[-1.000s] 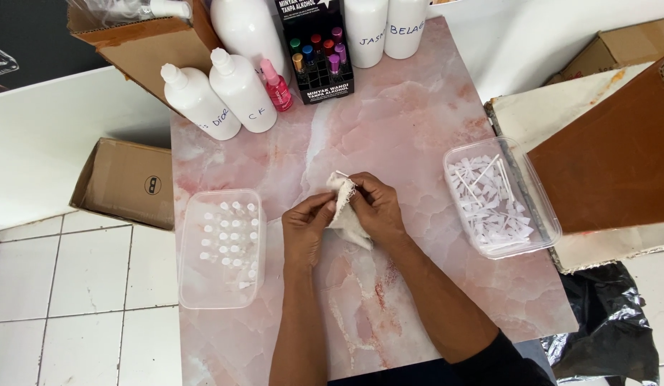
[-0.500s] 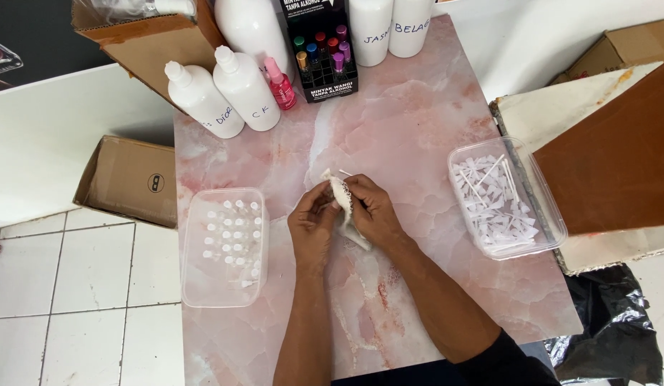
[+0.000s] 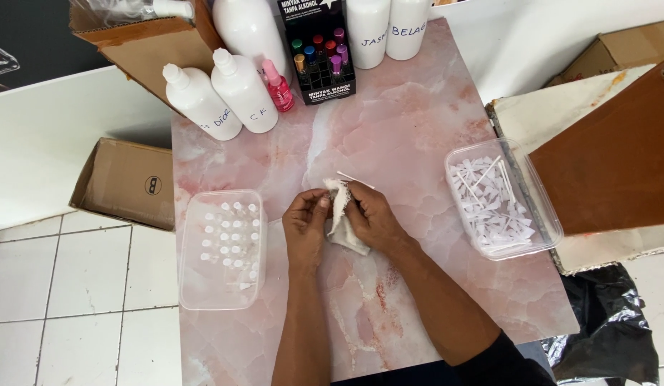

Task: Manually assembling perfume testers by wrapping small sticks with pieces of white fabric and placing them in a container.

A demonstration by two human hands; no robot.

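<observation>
Both hands meet over the middle of a pink marble-patterned table (image 3: 418, 121). My left hand (image 3: 307, 225) pinches the upper edge of a white crumpled cloth (image 3: 340, 218). My right hand (image 3: 371, 214) holds the same cloth from the right, and a thin white stick (image 3: 355, 179) pokes out above its fingers. Left of the hands stands a clear plastic tub (image 3: 191, 282) with several small clear bottles with white caps. At the right edge a second clear tub (image 3: 550, 218) holds several white dip-tube sprayer parts.
At the table's far side stand large white bottles (image 3: 243, 89), a small pink spray bottle (image 3: 278, 86) and a black display box of coloured vials (image 3: 318, 46). Cardboard boxes (image 3: 121, 182) sit left of the table. A brown board (image 3: 611, 164) lies right, a black bag (image 3: 618, 329) below it.
My hands have stayed at the same spot, working the cloth; the thin white stick now shows above my right fingers. The view shifted slightly.
</observation>
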